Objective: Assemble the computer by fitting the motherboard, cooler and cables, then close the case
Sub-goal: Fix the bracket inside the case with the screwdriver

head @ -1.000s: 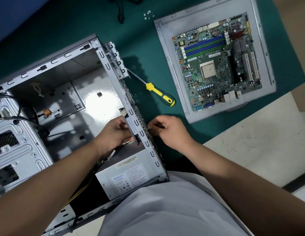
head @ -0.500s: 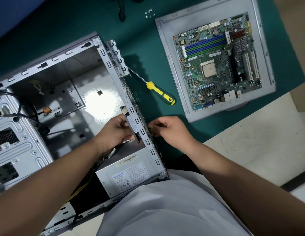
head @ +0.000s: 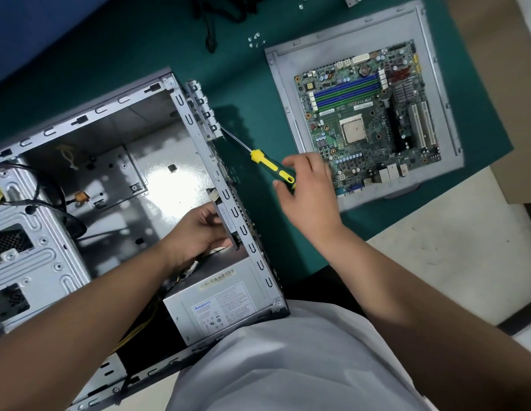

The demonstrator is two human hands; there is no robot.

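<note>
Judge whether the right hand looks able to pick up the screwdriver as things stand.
Probably yes: the right hand is already at the screwdriver handle, fingers around its end, and nothing lies between them on the green mat.
</note>
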